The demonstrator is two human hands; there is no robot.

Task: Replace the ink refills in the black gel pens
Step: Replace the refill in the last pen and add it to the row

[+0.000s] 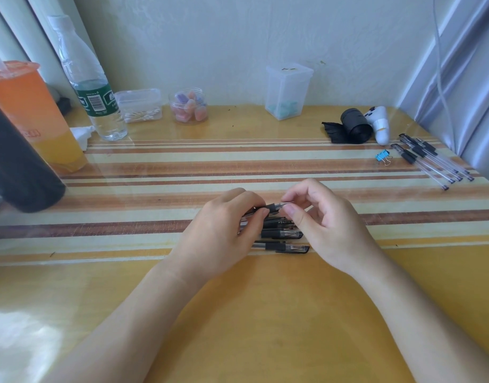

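The left hand (224,230) grips a black gel pen (268,208); the right hand (326,219) pinches its tip above more pens (284,239) on the surface (238,313).

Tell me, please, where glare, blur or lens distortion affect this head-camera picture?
Head view: a white patch of glare washes out the table at lower left; the wide lens bends the window frame at right and the dark cup at left; the held pen between the left hand and right hand looks sharp enough, though its print is unreadable.
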